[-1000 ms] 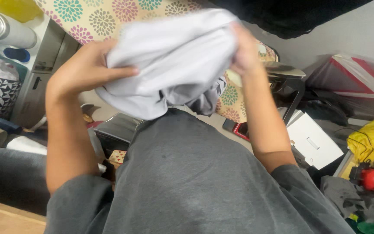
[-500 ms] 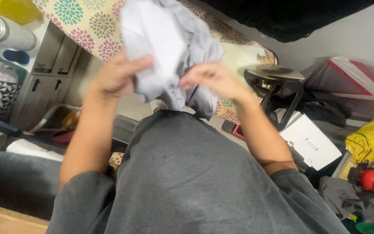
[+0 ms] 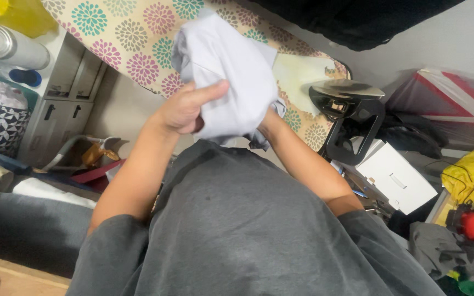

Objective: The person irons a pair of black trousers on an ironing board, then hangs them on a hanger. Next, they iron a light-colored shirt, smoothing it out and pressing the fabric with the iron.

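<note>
Both hands bunch a pale grey cloth [image 3: 229,77], centre frame.
My left hand [image 3: 185,109] clamps it; right hand hidden behind, grip unclear. Since earlier, the cloth sits more compact.

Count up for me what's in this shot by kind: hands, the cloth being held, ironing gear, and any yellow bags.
Hands: 2, left hand gripping, right hand mostly hidden behind the cloth
Pale grey garment: 1, held bunched in both hands
Ironing gear: 2, floral ironing board and iron
Yellow bags: 2, one top left, one at right
Total: 7
</note>
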